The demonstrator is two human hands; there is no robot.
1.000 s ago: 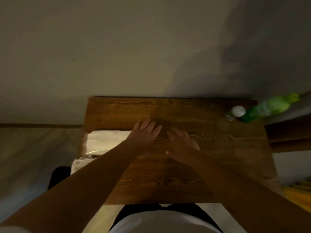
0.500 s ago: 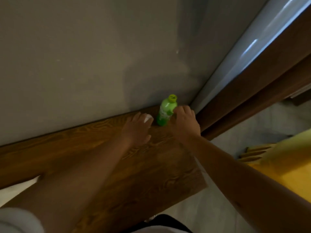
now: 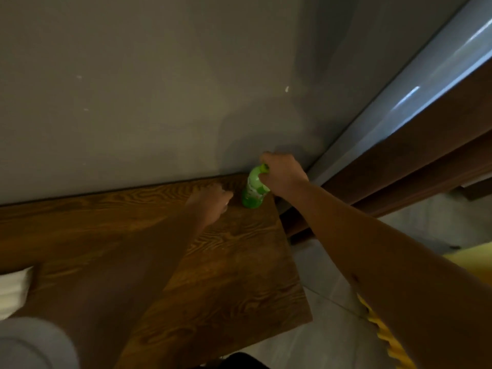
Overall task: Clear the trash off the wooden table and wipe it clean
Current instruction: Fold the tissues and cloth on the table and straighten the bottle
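Observation:
A green plastic bottle stands upright at the far right corner of the wooden table, close to the wall. My right hand is closed around the bottle's neck and cap from the right. Just left of the bottle, my left hand rests on the table with its fingers curled over a small white-topped object, of which only a white sliver shows at the fingertips.
A white folded cloth or paper lies at the table's left edge. The grey wall runs along the far side. A dark wooden door frame stands to the right, and a yellow object sits on the pale floor.
My view swung from the table's middle to its right corner. Both hands moved there from flat on the table; the right closed on the bottle's top, and the left curled over the small white-topped object.

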